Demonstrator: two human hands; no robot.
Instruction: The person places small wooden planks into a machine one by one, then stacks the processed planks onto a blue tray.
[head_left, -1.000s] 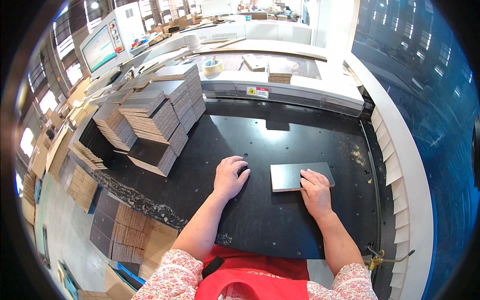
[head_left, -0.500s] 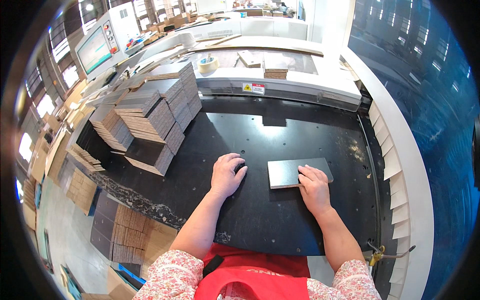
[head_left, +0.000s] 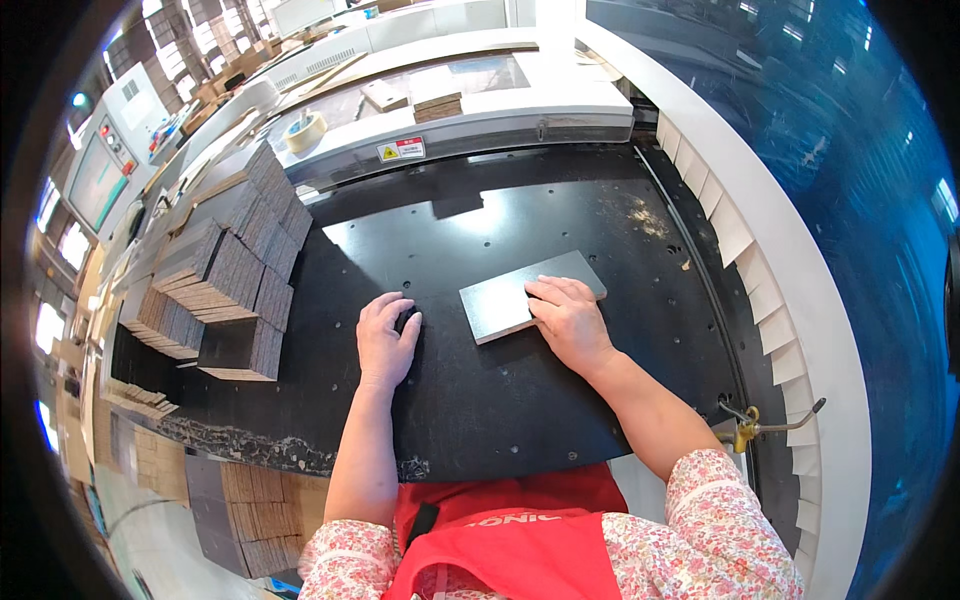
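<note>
A grey-topped rectangular board lies at a slant just above or on the black worktable. My right hand is closed over its near right part, fingers on the top face and thumb by the near edge. To the left of the board, my left hand rests on the table, fingers curled. Something small and dark shows between its thumb and fingers, too hidden to name. Tall stacks of similar boards, dark-faced with brown cut edges, stand on the table's left side.
A white machine beam with a warning label crosses behind the table. On it are a tape roll and a short board pile. White flaps line the right side. A yellow-bodied fitting with a lever juts out at the near right.
The view has turned to the right. The board has swung counterclockwise, its right end now farther away, with my right hand still on it. My left hand keeps its curled pose.
</note>
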